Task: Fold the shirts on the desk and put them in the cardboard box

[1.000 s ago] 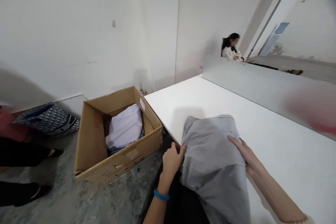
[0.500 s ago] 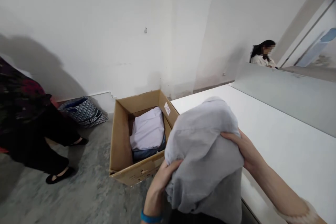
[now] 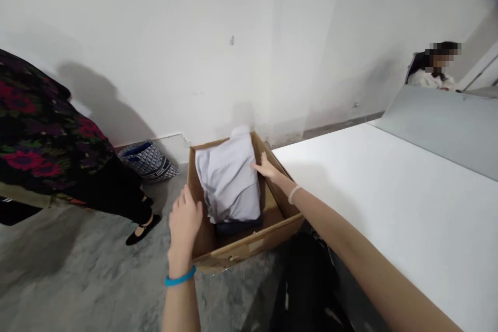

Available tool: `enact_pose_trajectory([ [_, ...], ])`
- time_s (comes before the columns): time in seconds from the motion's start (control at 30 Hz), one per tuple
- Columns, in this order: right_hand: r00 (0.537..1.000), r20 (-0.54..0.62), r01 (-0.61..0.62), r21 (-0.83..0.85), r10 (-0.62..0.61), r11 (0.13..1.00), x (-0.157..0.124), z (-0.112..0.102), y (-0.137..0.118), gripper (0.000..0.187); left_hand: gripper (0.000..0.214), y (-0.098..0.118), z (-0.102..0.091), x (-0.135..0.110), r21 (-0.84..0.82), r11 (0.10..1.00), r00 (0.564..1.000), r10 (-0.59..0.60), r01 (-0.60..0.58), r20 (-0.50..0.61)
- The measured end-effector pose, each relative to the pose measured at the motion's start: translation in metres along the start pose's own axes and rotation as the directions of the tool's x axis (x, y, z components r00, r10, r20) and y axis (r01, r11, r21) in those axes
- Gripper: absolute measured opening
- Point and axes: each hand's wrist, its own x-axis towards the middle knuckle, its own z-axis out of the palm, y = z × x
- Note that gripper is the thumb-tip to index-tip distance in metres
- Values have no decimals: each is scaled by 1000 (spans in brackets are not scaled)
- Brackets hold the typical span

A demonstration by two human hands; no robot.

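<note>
A folded light grey shirt [image 3: 231, 179] lies in the open cardboard box [image 3: 249, 251], its collar end against the back wall. Dark blue folded cloth [image 3: 239, 226] shows under its near edge. My right hand [image 3: 268, 168] reaches into the box at the shirt's right edge, fingers apart and the thumb touching the fabric or just beside it. At the box's left wall is my left hand [image 3: 185, 218], its fingers stretched out and nothing held; whether it touches the cardboard I cannot tell.
A white table [image 3: 408, 181] stands to the right of the box. Against the wall sits a patterned bag [image 3: 151, 161]. One person in dark floral clothing [image 3: 50, 140] stands at the left; another person [image 3: 430, 75] is beyond a grey panel [image 3: 451, 124].
The grey shirt has gone from between my hands into the box, covering the lighter garment there. Both hands have let go of it and moved left. My view has shifted left.
</note>
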Motion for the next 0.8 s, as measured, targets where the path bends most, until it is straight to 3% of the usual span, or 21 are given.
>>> enact_pose_trajectory([
  [0.1, 997, 19, -75, -74, 76, 994, -4, 2, 36, 65, 61, -19, 22, -35, 42, 996, 986, 76, -83, 150],
  [0.2, 996, 44, -77, -130, 83, 989, -23, -6, 48, 41, 56, -19, 36, -65, 62, 993, 985, 93, -103, 148],
  [0.33, 1000, 21, -4, -180, 8, 984, -57, -32, 38, 34, 49, 5, 48, -83, -57, 982, 976, 187, -182, 109],
  [0.47, 995, -77, 40, -262, -62, 964, -110, -82, 27, 34, 37, 47, 66, -94, -270, 908, 934, 350, -320, 69],
  [0.57, 976, -199, 17, -348, -92, 937, -170, -135, 25, 31, 32, 90, 82, -104, -417, 821, 878, 467, -389, 101],
  [0.63, 948, -302, -36, -406, -97, 913, -224, -173, 26, 29, 30, 123, 93, -114, -496, 749, 818, 562, -439, 125],
  [0.73, 869, -488, -189, -479, -82, 857, -329, -225, 34, 25, 29, 173, 109, -133, -589, 622, 683, 714, -516, 156],
  [0.8, 766, -636, -380, -562, -90, 735, -417, -248, 45, 27, 29, 202, 121, -150, -638, 521, 552, 815, -567, 176],
])
